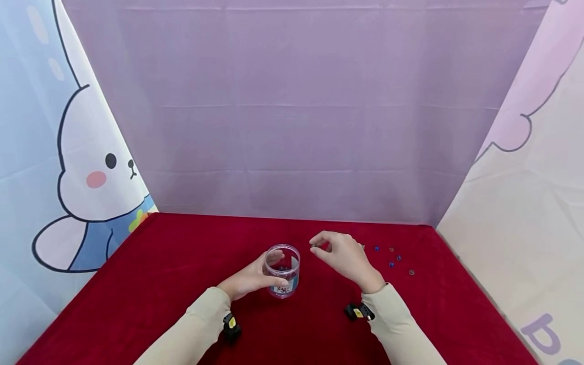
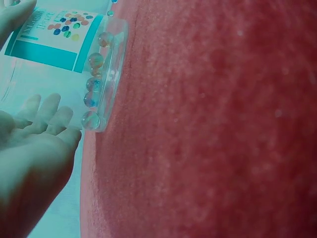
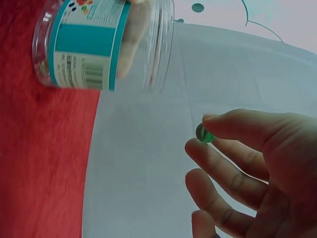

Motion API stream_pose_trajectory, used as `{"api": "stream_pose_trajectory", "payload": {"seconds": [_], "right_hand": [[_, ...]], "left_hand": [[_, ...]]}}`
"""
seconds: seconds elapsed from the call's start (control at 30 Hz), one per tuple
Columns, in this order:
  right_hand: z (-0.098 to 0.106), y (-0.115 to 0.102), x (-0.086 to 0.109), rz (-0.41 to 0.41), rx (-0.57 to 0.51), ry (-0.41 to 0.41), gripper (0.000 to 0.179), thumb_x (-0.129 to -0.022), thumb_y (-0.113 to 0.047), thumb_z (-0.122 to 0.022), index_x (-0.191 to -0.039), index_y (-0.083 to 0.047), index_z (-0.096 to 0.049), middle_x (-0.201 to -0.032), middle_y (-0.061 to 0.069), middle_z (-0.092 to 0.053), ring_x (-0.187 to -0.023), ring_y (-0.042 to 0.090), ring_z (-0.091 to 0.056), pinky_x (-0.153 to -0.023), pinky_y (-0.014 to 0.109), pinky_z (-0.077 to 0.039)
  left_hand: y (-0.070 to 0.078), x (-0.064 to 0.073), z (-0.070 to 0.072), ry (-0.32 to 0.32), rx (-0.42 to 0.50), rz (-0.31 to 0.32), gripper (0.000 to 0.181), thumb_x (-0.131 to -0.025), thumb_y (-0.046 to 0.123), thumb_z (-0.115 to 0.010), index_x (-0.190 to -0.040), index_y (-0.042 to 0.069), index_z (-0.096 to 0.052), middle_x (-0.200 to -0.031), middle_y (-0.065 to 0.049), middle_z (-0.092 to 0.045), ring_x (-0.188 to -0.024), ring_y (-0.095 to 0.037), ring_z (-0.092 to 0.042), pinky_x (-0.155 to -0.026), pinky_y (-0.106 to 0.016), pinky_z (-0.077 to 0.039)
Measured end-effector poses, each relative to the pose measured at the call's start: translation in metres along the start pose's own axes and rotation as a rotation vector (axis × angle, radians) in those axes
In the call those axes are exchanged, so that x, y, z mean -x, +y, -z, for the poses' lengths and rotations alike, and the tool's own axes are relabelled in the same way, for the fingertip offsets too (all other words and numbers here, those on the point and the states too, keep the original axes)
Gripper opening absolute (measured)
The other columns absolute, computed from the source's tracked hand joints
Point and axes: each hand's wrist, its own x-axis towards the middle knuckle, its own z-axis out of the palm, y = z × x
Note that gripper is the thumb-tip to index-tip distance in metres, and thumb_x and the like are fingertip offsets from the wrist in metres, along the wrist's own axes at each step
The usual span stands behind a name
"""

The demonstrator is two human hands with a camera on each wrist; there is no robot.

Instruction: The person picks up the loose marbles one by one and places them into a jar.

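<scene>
A clear plastic jar point(image 1: 294, 280) with a blue-and-white label stands upright on the red cloth. My left hand point(image 1: 250, 279) grips it round the side, thumb in front and fingers behind. Several glass marbles point(image 2: 92, 84) lie at the bottom of the jar, seen in the left wrist view. To the right of the jar, my right hand point(image 1: 345, 256) is raised off the cloth. Between its thumb and index finger it pinches a green glass marble point(image 3: 204, 134), at a short distance from the jar's open mouth. The other right fingers are loosely bent.
Several loose marbles lie on the cloth to the right of my right hand, among them a blue marble point(image 1: 391, 264) and a brownish marble point(image 1: 411, 272). A lilac curtain point(image 1: 292, 111) hangs behind the red-covered table point(image 1: 182, 253), with printed curtains at both sides.
</scene>
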Motion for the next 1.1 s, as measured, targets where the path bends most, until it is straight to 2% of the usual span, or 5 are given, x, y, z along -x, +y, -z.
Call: {"api": "stream_pose_trajectory", "payload": {"seconds": [0.37, 0.77, 1.1], "right_hand": [[-0.022, -0.013, -0.007, 0.089, -0.046, 0.005, 0.018, -0.089, -0.020, -0.079, -0.107, -0.020, -0.075, -0.096, -0.011, -0.071, -0.070, 0.005, -0.056, -0.056, 0.025, -0.050], [-0.037, -0.022, -0.011, 0.134, -0.104, -0.004, 0.018, -0.090, -0.019, -0.077, -0.108, -0.015, -0.075, -0.095, -0.009, -0.070, -0.068, 0.010, -0.056, -0.054, 0.024, -0.050], [-0.042, -0.022, -0.010, 0.124, -0.122, -0.021, 0.019, -0.092, -0.022, -0.076, -0.109, -0.015, -0.075, -0.095, -0.011, -0.069, -0.070, 0.016, -0.059, -0.056, 0.026, -0.051]], "left_hand": [[0.001, 0.000, 0.000, -0.008, 0.028, -0.001, 0.086, -0.088, 0.028, -0.080, -0.154, 0.012, -0.028, -0.158, -0.010, -0.033, -0.142, -0.035, -0.032, -0.108, -0.055, -0.039], [0.001, 0.001, -0.001, -0.018, 0.051, -0.014, 0.086, -0.089, 0.025, -0.079, -0.155, 0.012, -0.026, -0.158, -0.011, -0.032, -0.140, -0.034, -0.034, -0.106, -0.054, -0.041], [0.002, 0.001, -0.002, -0.029, 0.049, -0.021, 0.082, -0.090, 0.024, -0.078, -0.154, 0.013, -0.028, -0.152, -0.014, -0.039, -0.135, -0.032, -0.040, -0.106, -0.052, -0.042]]}}
